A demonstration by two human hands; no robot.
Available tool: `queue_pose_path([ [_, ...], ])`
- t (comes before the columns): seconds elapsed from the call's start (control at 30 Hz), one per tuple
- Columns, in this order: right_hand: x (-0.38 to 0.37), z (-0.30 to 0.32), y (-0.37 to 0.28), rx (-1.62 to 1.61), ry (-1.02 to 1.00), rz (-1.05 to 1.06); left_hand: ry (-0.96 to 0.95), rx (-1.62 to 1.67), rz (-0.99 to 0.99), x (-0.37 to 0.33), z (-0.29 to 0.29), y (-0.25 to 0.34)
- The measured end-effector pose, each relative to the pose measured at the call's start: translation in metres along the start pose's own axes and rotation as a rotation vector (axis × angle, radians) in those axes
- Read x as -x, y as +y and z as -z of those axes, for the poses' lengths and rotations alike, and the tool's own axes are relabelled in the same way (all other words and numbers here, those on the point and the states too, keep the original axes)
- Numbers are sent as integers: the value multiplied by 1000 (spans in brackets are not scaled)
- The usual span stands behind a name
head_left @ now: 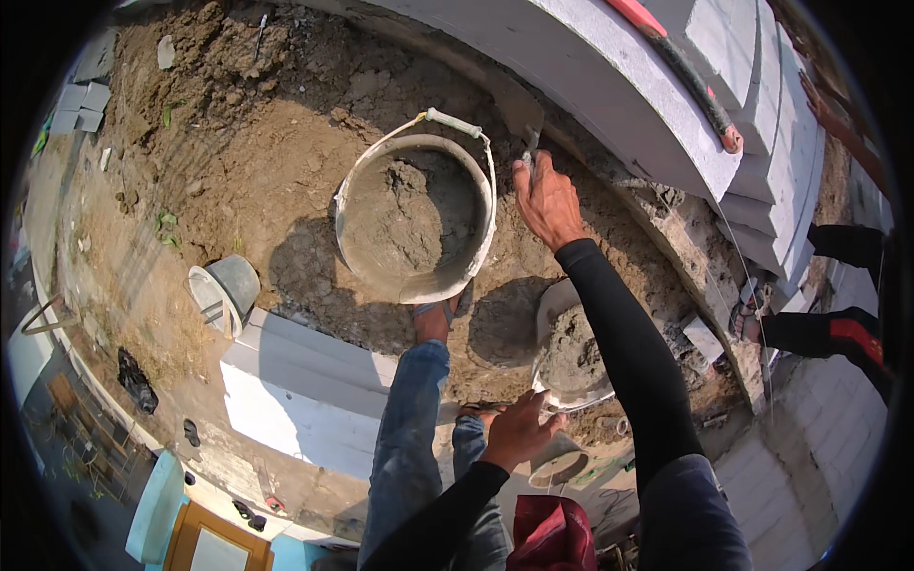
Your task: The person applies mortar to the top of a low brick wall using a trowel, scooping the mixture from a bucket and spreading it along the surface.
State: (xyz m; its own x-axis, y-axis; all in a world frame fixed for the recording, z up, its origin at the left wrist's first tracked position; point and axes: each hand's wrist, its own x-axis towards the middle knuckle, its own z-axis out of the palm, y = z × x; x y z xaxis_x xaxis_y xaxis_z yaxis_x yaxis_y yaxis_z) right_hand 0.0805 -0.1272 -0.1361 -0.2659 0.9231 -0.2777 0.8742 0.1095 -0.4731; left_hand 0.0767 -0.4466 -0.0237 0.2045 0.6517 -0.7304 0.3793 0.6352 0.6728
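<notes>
My right hand (pixel 550 202) is closed round the handle of a trowel (pixel 522 109), held by the wall foundation with its blade pointing away from me. Below and left of that hand stands a large bucket (pixel 348 249) of wet grey mortar (pixel 405 214), its bail handle raised over the far rim. My left hand (pixel 519 430) grips the near rim of a smaller bucket (pixel 546 324), which also holds mortar (pixel 574 354). My right forearm covers part of this smaller bucket.
White blocks (pixel 295 376) lie left of my legs, beside a tipped bucket (pixel 233 285). At the upper right, a block wall (pixel 609 86) carries a red-and-black handled tool (pixel 690 81). Another person's legs (pixel 819 333) and hand (pixel 826 103) show at right. A taut string (pixel 733 238) crosses there.
</notes>
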Motion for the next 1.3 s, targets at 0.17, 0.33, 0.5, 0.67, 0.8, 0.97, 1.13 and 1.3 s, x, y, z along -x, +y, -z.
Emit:
queue_pose_path([
  [0.17,22,21,33,-37,3,-41,-22,29,8,-1,8,1],
  [0.33,52,53,62,104,20,-69,24,53,-12,4,4,-5],
  [0.5,88,83,88,174,80,-78,82,26,-78,3,-8,-6],
  [0.67,137,91,67,181,33,-160,44,27,-21,5,-1,-10],
  [0.8,130,66,82,-25,-179,-218,-14,4,14,8,-3,-6],
  [0.97,66,46,152,-282,-278,-218,-34,-22,-43,7,-9,-6],
  [1.13,67,66,160,-292,-245,-244,-38,-41,-29,9,-8,-7],
  [1.3,85,76,159,-71,-55,-148,-54,-23,-26,7,-8,-7],
])
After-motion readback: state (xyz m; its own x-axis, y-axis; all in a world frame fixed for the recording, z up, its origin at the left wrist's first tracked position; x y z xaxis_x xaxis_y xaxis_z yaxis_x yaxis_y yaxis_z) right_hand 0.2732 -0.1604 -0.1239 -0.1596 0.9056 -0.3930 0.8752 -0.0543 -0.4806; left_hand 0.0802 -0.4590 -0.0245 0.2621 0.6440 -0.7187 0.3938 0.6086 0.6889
